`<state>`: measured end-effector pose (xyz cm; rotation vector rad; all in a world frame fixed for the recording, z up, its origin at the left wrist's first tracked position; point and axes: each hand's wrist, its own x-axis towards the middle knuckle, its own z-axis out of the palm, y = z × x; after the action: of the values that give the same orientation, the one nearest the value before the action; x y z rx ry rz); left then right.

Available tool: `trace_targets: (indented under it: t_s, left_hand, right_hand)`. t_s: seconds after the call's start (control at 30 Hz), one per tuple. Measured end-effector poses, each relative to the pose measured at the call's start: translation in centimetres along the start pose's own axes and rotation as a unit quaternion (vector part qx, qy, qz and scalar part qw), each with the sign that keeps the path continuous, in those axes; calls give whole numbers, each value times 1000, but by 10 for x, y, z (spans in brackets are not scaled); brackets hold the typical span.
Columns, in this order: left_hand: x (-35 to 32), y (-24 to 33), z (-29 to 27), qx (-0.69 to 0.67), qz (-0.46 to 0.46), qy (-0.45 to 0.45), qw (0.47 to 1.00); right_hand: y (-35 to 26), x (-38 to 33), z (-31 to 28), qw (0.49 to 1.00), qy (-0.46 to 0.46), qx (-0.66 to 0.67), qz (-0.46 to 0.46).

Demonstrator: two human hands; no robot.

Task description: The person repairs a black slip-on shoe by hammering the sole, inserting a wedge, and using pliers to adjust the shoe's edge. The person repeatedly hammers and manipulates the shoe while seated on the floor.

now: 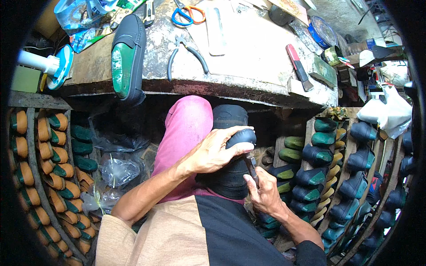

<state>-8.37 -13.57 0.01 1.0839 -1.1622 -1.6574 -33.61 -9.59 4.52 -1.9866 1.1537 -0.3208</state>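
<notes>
Black shoe worked on the lap, below the table's front edge.
Left hand (pixel 217 153) fingers wrap the black shoe (pixel 230 177); right hand (pixel 264 193) fingers pinch a small knife (pixel 252 166) against it.

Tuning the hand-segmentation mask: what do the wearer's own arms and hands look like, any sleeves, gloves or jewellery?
Both are bare: the left hand and the right hand carry no gloves, and no rings, watch or bracelet show. Both forearms are uncovered, with no sleeve cuffs visible. Both forearms look lean.

Cluttered workbench above, racks of shoe lasts at both sides.
Pliers (pixel 186 55) lie at twelve o'clock beside a green-soled shoe (pixel 128 55); scissors (pixel 188 15) farther up; a red-handled knife (pixel 298 66) at one o'clock.
</notes>
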Motion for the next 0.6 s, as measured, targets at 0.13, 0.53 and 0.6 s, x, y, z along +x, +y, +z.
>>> trace_targets:
  t_s: [0.13, 0.53, 0.6]
  left_hand:
    - [-2, 6, 2, 49, -23, 28, 998]
    - [-5, -9, 6, -29, -51, 61, 996]
    - [-7, -13, 6, -8, -3, 55, 998]
  right_hand:
    - [21, 8, 6, 999, 11, 16, -27]
    - [8, 15, 5, 996, -41, 58, 44]
    - [-5, 3, -12, 973, -128, 119, 150]
